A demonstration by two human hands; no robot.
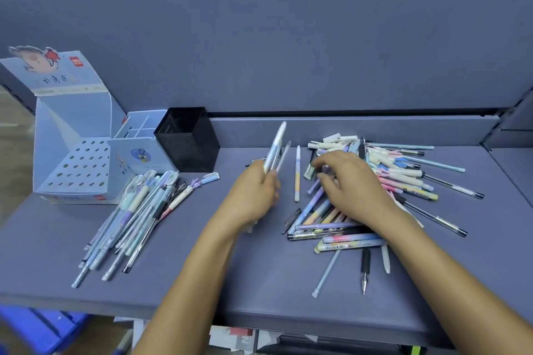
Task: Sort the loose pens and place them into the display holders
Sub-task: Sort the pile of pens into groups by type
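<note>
Pens [403,179], loose, mixed pastel and clear plastic: heap at 3 o'clock on the grey-blue shelf [202,262]; none shows standing in any holder. Right hand [353,184] rests on the heap, fingers spread and relaxed, gripping nothing visible. Left hand [253,196], centre, grips a white capped pen [275,144] and a thin clear pen [284,155], tips toward 12 o'clock. Sorted bundle [129,219] at 9 o'clock. Risk, judged: raking the heap may roll pens off the edge at 6 o'clock; the held pair could slip. Perforated light-blue card display box [80,164], light-blue divided holder [135,135] and black mesh cup [187,138] at 10 o'clock; the bundle lies before them, partly barring approach.
</note>
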